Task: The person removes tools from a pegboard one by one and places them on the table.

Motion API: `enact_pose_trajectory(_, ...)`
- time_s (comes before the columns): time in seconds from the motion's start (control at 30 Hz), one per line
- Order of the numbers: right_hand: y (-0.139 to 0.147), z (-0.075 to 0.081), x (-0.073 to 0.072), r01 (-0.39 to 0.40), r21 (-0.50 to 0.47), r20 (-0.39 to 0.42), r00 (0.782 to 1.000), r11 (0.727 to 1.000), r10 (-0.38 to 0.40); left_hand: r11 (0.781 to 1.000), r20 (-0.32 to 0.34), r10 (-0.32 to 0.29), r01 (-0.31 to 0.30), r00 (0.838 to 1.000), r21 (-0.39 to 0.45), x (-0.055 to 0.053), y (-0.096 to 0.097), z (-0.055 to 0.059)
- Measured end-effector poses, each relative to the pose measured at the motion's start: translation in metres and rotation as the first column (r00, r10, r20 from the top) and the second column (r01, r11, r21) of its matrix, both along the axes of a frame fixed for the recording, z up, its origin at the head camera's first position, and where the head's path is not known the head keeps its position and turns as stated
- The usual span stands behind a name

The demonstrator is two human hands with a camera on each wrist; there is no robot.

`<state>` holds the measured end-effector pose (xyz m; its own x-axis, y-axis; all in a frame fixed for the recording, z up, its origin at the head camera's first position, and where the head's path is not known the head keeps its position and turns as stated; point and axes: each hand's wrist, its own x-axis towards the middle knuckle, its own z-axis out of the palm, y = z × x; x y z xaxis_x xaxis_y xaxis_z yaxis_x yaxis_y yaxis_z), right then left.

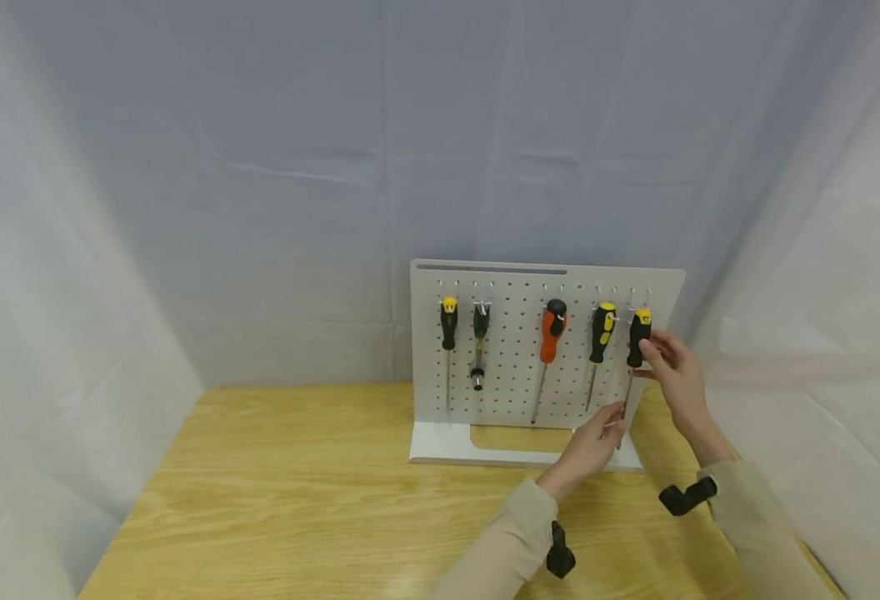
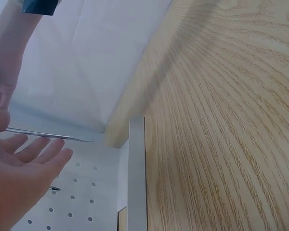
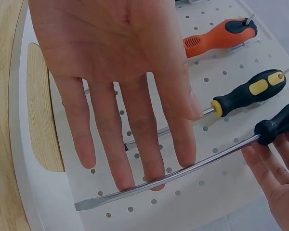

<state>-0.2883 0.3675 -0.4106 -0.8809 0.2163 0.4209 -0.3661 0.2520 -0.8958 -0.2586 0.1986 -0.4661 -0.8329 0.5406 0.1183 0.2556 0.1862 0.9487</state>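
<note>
A flat-blade screwdriver [image 1: 638, 337] with a black handle and yellow top is upright at the right end of the white pegboard [image 1: 515, 367], its top overlapping a hook in the head view. My right hand [image 1: 676, 379] grips the handle, thumb in front and fingers behind. Lower down, the left hand [image 1: 593, 442] has its fingers stretched out against the steel shaft [image 3: 207, 162]. In the right wrist view, the left fingertips [image 3: 125, 185] meet the shaft above the flat tip, with the thumb apart from it.
On hooks to the left hang a black-and-yellow screwdriver [image 1: 602, 333], an orange one [image 1: 552, 333], a dark green-handled driver [image 1: 480, 342] and another black one with a yellow top [image 1: 449, 325]. The board's white base [image 1: 440, 442] stands on a wooden table [image 1: 297, 500]. White sheets [image 1: 297, 208] surround it.
</note>
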Motion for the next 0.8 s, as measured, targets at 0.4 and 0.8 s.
enact_pose_trajectory(0.4,-0.002,0.003,0.011,-0.023,-0.054,-0.012,1.0,0.998,0.022,0.997,0.011,-0.077,0.076,0.997,0.02,0.008,-0.009,0.005)
enact_pose_trajectory(0.8,-0.002,0.009,0.02,-0.031,-0.077,0.016,0.999,0.997,0.032,0.992,0.003,-0.111,0.111,0.994,0.053,0.01,-0.015,0.005)
